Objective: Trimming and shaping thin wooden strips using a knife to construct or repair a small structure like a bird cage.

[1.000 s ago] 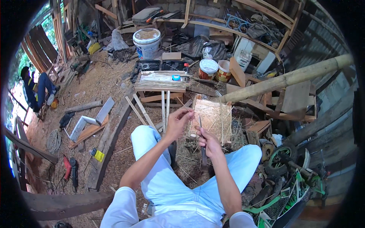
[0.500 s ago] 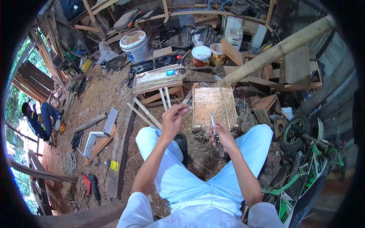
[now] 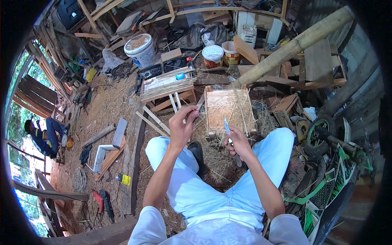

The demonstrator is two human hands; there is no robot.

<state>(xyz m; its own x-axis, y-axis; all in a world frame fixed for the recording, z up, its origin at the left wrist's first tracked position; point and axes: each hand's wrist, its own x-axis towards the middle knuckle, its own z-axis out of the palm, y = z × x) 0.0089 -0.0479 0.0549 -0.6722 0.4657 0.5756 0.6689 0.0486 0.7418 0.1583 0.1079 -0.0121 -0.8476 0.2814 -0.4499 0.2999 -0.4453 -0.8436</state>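
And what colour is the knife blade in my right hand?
The knife blade is silvery grey, showing best in the head view.

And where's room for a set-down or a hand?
Set down: sawdust-strewn floor between the big white bucket and pale angled boards. Pass: between left hand and right hand, clear of the knife. Crowded: low bench under thin strips; right side, green frame and wheel.

- Pale shirt (image 3: pixel 220 237), nearly white with a bluish cast, mottled across the front from where I stand.
- 2 short, loose sleeves (image 3: pixel 148 226), same pale cloth.
- Light blue jeans (image 3: pixel 192 181), seams showing at the crotch.
- 1 dark, rounded shoe (image 3: pixel 197 156).
- Left hand (image 3: pixel 181 124) and right hand (image 3: pixel 239 143), both bare.
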